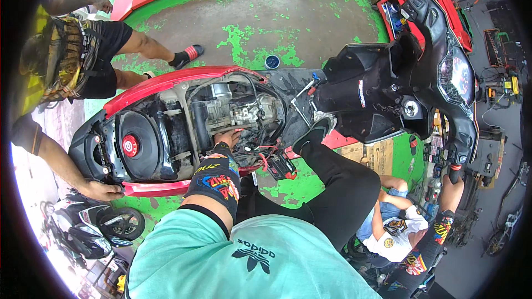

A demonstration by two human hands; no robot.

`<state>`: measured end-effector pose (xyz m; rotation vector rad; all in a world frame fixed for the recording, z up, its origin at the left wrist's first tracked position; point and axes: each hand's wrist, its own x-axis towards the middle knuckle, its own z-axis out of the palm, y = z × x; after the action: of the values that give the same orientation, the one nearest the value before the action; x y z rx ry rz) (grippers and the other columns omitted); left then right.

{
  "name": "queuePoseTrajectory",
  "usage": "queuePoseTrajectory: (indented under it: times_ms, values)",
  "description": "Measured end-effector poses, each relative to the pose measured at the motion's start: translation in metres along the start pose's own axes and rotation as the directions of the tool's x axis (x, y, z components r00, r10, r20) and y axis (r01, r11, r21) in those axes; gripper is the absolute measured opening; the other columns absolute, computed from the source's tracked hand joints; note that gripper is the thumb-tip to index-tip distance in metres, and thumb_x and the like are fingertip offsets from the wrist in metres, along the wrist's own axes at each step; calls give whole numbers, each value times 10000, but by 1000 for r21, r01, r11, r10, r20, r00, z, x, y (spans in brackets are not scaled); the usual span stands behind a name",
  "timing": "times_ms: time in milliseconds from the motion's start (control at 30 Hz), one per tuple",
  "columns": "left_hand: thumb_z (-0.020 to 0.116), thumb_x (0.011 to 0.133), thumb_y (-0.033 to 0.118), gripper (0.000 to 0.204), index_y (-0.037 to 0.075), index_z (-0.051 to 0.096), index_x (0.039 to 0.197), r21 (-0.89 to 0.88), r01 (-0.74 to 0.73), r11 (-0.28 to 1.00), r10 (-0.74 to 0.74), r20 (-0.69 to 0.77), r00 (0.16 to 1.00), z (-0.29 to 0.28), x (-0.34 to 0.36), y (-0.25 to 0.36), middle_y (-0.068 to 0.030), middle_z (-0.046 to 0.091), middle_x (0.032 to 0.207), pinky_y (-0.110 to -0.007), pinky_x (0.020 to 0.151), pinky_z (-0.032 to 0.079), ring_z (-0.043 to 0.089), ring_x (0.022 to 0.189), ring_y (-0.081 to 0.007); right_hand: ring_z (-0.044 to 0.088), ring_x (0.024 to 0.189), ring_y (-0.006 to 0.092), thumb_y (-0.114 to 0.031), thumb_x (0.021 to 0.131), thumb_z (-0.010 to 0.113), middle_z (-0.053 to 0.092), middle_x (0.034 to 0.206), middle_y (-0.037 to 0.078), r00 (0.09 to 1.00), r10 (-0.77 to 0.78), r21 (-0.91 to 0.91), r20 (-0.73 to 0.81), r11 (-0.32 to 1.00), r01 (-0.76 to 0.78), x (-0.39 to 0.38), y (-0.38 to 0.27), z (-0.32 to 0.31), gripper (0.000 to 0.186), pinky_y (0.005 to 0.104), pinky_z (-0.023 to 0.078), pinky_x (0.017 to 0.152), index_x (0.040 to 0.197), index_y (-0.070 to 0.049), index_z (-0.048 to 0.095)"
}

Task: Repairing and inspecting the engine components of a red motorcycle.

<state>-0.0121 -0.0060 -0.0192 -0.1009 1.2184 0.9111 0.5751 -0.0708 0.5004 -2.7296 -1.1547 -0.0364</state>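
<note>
A red and black scooter (183,77) stretches across the view, its seat removed and its engine (249,112) bared. My left hand (228,137) reaches down into the frame beside the engine's near side; its fingertips are partly hidden among the parts. At the far right, my right hand (451,191) is wrapped around the end grip (455,174) of the scooter's handlebar. Left of the engine is a red fuel cap (131,145) on a round black cover. Near my left hand, a small black and red box-shaped device (281,167) has red leads running toward the engine.
At left, another person's hand (105,191) rests on the scooter's tail. A seated person in white (394,227) is at lower right. Tools (302,105) lie on the footboard, near my shoe (313,135). A small round dish (272,62) sits beyond, and a parked motorcycle (91,224) stands lower left.
</note>
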Motion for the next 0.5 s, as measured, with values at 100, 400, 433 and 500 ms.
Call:
queuePoseTrajectory:
  times_ms: [100, 400, 433, 500]
  values:
    - [446, 1016, 122, 319, -69, 560, 1244, 11, -16, 1000, 16, 13, 1000, -6, 7, -4, -226, 569, 1372, -431, 1100, 407, 527, 1324, -375, 537, 626, 173, -129, 828, 640, 599, 672, 126, 1000, 11, -4, 2, 1000, -11, 0, -2, -3, 219, 386, 468, 657, 900, 77, 628]
    - [450, 999, 185, 328, -24, 591, 1208, 16, -35, 999, 34, 48, 998, -22, 30, -15, -197, 628, 1279, -460, 1035, 463, 605, 1205, -360, 560, 627, 198, -136, 825, 650, 616, 690, 160, 1000, -5, -26, -19, 1000, 4, 5, 8, 2, 229, 396, 474, 664, 921, 71, 633]
    - [542, 983, 54, 192, -2, 593, 1159, -30, -26, 999, 26, -27, 999, -8, 26, -13, -190, 686, 1169, -470, 948, 554, 684, 1080, -368, 563, 628, 202, -135, 825, 650, 615, 690, 163, 999, -5, -40, -44, 999, 3, 2, 9, -1, 230, 398, 475, 666, 925, 71, 634]
    - [540, 984, 57, 193, -2, 590, 1161, -39, -23, 999, 23, -17, 1000, -14, 23, -8, -185, 686, 1170, -465, 943, 555, 686, 1078, -361, 568, 631, 204, -134, 826, 650, 616, 691, 161, 1000, -1, -26, -29, 1000, 0, 3, 6, 1, 230, 400, 476, 667, 927, 72, 635]
